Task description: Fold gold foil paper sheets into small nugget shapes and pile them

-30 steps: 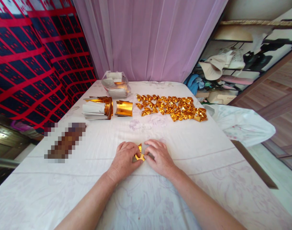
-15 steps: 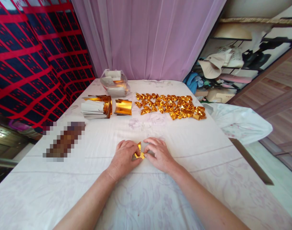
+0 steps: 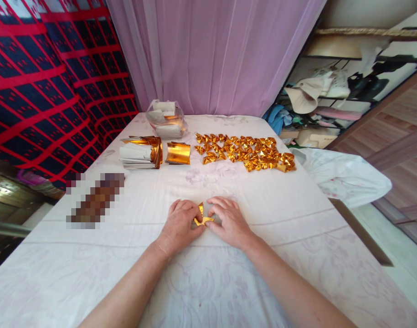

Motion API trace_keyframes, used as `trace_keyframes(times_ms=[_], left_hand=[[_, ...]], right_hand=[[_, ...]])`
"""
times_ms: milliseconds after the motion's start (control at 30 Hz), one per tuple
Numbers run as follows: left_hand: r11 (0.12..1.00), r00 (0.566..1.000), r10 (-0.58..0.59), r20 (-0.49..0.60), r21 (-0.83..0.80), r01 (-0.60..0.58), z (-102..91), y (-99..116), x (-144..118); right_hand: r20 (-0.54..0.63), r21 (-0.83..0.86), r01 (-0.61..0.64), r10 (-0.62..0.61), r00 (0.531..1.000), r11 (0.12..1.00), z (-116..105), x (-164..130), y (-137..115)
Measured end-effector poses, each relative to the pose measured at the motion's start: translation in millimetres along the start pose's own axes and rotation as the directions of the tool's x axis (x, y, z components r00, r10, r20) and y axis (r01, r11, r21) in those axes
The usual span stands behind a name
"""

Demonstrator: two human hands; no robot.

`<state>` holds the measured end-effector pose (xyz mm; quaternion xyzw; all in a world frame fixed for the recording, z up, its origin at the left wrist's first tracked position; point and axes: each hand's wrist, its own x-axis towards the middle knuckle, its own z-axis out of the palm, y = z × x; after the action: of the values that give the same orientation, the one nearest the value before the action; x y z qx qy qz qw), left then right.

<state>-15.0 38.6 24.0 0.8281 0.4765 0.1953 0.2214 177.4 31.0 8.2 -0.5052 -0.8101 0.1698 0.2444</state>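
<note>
My left hand (image 3: 178, 226) and my right hand (image 3: 228, 222) lay side by side on the white cloth-covered surface (image 3: 201, 282), knuckles up, fingers curled in towards each other. Between them I pinched a small piece of gold foil paper (image 3: 201, 217), both sets of fingertips closed on it; one pointed corner stuck up between my thumbs while the rest pressed flat against the cloth.

Farther from me, well apart from my hands, a spread of folded gold pieces (image 3: 245, 152) lay on the right of the surface. To its left sat a curled gold sheet (image 3: 177, 153), and just beside that a stack of gold and white sheets (image 3: 140, 153). Behind them stood a clear plastic bag (image 3: 166, 119) holding more paper. A pink curtain (image 3: 211, 54) hung at the far edge.
</note>
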Motion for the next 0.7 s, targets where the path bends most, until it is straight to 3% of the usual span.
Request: trace_keyframes(times_ms=[200,300,467,700], left_hand=[[1.0,1.0,-0.001,0.018,0.001,0.001,-0.9,0.3,0.2],[1.0,1.0,-0.012,0.028,0.002,0.012,-1.4,0.3,0.1],[1.0,0.999,0.015,0.041,-0.007,-0.015,-5.5,2.3,-0.8],[0.999,0.995,0.032,0.098,0.025,-0.034,-14.6,-1.9,-3.3]], right_hand=[[0.005,0.029,0.074,-0.074,0.997,0.997,1.3,0.4,13.8],[-0.056,0.04,0.11,-0.108,0.993,0.993,4.4,-0.6,22.8],[-0.15,-0.011,0.068,-0.069,0.986,0.998,8.4,-2.0,24.2],[-0.101,-0.032,0.083,-0.085,0.991,0.996,0.1,-2.0,20.4]])
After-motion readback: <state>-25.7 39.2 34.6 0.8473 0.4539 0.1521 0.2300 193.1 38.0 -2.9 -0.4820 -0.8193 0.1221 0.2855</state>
